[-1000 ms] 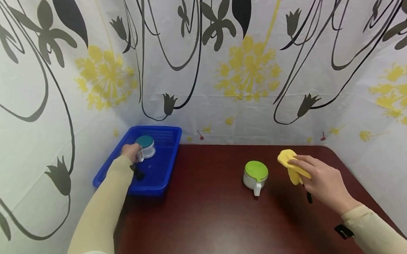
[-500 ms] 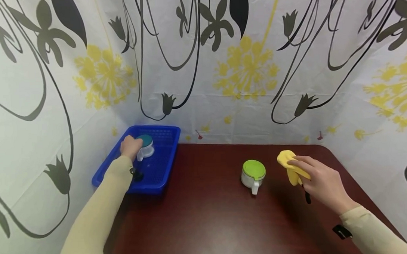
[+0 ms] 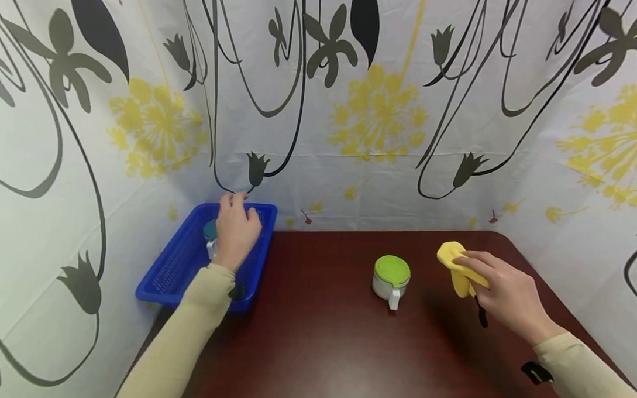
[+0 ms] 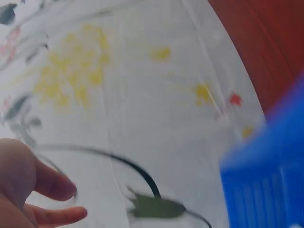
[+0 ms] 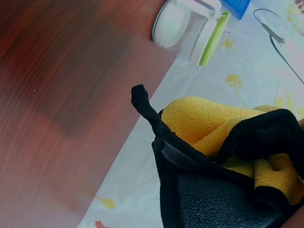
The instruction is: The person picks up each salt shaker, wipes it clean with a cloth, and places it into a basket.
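"Yellow cloth (image 3: 462,280) hangs pinched in our right hand (image 3: 507,289), between the green-lidded jar (image 3: 391,276) and the right edge of the tabletop (image 3: 323,339). Left hand (image 3: 237,232)?"
"Empty, fingers loosely spread, over the blue basket (image 3: 171,277); we should lift clear, not brushing the teal-lidded jar (image 3: 210,230) inside."

free: table (image 3: 321,281) between basket (image 3: 259,254) and jar (image 3: 392,278) | block: basket rim, jar

A bunched, black-edged yellow cloth (image 3: 460,277) is gripped in the right hand (image 3: 507,289). A teal-lidded jar (image 3: 210,232) stands in the blue basket (image 3: 178,265), partly hidden by the left hand (image 3: 237,232).
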The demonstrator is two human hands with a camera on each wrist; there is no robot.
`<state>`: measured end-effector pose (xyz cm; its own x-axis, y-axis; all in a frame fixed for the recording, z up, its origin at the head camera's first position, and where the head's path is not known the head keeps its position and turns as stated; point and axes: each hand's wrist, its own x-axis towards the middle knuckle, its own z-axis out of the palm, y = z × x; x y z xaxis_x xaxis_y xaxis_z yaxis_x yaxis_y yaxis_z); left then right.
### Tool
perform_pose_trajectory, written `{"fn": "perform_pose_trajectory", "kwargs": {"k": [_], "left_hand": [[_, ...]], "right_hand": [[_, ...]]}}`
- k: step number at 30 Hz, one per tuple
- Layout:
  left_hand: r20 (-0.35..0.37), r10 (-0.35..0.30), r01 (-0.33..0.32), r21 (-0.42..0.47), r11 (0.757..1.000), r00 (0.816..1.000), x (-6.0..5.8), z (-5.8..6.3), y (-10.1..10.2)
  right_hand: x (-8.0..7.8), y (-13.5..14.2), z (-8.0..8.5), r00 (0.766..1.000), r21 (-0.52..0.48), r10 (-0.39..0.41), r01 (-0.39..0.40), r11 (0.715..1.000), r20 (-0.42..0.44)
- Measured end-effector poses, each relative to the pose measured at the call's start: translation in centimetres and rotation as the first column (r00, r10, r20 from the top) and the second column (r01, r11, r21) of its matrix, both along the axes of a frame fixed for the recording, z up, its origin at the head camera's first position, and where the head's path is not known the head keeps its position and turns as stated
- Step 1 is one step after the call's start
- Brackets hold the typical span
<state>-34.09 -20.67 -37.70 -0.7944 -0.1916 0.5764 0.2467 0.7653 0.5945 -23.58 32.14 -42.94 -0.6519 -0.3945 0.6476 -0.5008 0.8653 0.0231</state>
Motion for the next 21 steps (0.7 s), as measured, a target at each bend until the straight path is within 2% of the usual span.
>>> {"fn": "perform_pose_trajectory", "kwargs": {"k": [2, 5, 12, 15, 17, 18, 21], "left_hand": [[-0.047, -0.035, 0.035, -0.006, 0.999, 0.998, 0.6, 0.0, 1.7], [-0.062, -0.083, 0.083, -0.001, 0.997, 0.995, 1.4, -0.6, 4.0], [-0.008, -0.173, 0.174, 0.058, 0.983, 0.985, 2.6, -2.7, 8.7], [0.047, -0.249, 0.24, 0.138, 0.961, 0.967, 3.1, -3.8, 10.9], [0.112, -0.319, 0.292, 0.211, 0.933, 0.941, 3.3, -4.7, 12.4], [0.151, -0.359, 0.315, 0.252, 0.915, 0.921, 3.5, -5.3, 13.2], [0.263, -0.488, 0.364, 0.406, 0.838, 0.832, 4.2, -6.9, 15.3]], "right_hand": [[0.1, 0.3, -0.1, 1.0, -0.008, -0.004, 0.004, 1.0, -0.002], [0.3, 0.6, -0.3, 1.0, -0.019, -0.002, 0.002, 1.0, -0.005], [0.9, 1.2, -0.3, 1.0, -0.036, -0.023, 0.023, 0.999, -0.01], [1.4, 1.5, -0.2, 0.999, -0.05, -0.035, 0.035, 0.998, -0.008], [1.7, 1.6, -0.2, 0.999, -0.06, -0.041, 0.04, 0.997, -0.007], [1.9, 1.7, -0.3, 0.999, -0.062, -0.043, 0.042, 0.997, -0.006], [2.1, 1.9, -0.5, 0.999, -0.067, -0.04, 0.04, 0.997, -0.001]]}}
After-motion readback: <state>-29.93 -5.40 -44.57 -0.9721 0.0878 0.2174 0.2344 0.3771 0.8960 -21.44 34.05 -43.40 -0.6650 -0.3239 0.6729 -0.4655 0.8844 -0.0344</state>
